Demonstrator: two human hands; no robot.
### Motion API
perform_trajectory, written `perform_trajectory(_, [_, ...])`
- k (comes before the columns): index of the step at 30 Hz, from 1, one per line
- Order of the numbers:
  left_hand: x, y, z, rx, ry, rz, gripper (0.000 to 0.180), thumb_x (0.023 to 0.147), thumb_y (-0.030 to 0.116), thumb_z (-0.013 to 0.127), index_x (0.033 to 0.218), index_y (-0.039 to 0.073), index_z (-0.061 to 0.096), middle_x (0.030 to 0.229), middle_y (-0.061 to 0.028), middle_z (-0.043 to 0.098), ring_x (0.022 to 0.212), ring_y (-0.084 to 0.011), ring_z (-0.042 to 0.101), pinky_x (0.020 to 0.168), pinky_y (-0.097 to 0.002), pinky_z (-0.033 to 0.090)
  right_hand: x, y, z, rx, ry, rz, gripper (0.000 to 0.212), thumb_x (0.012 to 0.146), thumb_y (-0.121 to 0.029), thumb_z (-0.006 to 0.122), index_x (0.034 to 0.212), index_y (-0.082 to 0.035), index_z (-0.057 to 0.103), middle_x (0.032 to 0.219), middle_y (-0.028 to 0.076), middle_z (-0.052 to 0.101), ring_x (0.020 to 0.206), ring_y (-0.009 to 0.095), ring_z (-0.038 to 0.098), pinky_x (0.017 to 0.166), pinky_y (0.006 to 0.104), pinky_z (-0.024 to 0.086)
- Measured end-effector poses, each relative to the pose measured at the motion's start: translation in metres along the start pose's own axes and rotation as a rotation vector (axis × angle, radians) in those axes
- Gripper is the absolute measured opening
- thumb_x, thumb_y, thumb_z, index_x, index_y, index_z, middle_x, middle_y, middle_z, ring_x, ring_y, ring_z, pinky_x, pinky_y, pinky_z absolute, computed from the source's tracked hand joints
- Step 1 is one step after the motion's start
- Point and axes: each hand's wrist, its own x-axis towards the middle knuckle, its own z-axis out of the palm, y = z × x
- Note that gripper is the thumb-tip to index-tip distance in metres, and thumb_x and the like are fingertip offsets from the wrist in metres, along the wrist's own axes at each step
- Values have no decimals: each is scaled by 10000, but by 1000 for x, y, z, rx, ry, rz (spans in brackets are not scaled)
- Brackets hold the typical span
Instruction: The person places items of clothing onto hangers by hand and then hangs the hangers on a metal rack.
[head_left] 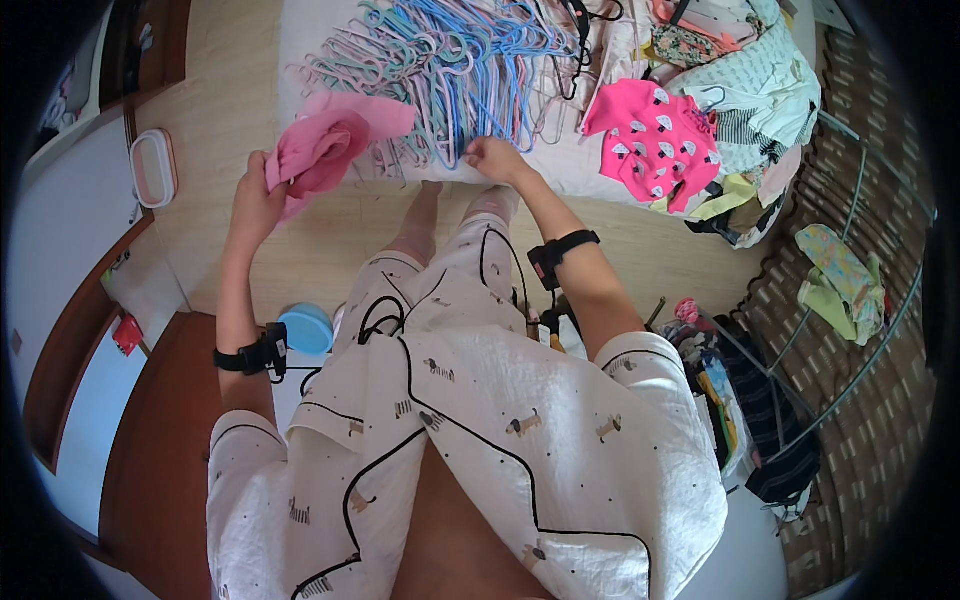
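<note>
As left fingers (261,170) grip garment (325,150), right fingers (480,149) curl at bed edge (565,165), hold unclear.

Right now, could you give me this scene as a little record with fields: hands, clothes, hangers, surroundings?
Left hand: grip closed on a pink garment, held up bunched
Right hand: fingertips at the near edge of the hanger pile; whether its grip holds one is unclear
Hangers: blue, pink and green, tangled together
Surface: pale-covered bed or table
Clothes to the right: bright pink patterned top beside a mixed clothes heap
Beside left forearm: round blue container
</note>
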Motion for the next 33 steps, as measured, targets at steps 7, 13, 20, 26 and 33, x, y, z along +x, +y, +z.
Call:
perform_trajectory(7, [-5,-40,-20,-12,166,37,259,824,-11,549,1058,5,439,858,-247,630,822,-421,627,719,-417,485,44,-8,62,120,70,108,207,883,-150,563,1039,-26,619,833,123,667,784,247,644,737,348,497])
perform_trajectory(13, [-19,-64,-28,-74,229,62,225,824,-10,544,1030,4,454,875,-223,610,813,-341,632,727,-363,483,92,-20,83,319,297,130,366,882,-159,516,1220,-22,553,1132,229,629,1062,369,605,915,395,466])
perform_trajectory(20, [-34,-71,-29,-156,199,-57,256,798,-61,505,1039,18,475,890,-122,578,827,-203,575,763,-290,456,140,-14,80,458,275,327,489,850,-140,507,1314,12,486,1228,237,591,1152,365,565,990,379,425])
perform_trajectory(26, [-35,-69,-29,-246,170,-54,313,783,-87,488,1070,37,487,938,-60,563,888,-140,540,818,-254,438,171,22,98,482,440,368,443,825,-128,511,1243,12,550,1142,219,638,1075,357,605,933,385,464])
perform_trajectory(33, [-41,-71,-22,-244,163,-94,324,782,-101,497,1074,38,481,948,-61,564,910,-135,539,825,-253,437,166,5,87,497,343,394,417,837,-133,542,1229,3,580,1099,212,660,1024,322,636,895,352,483])
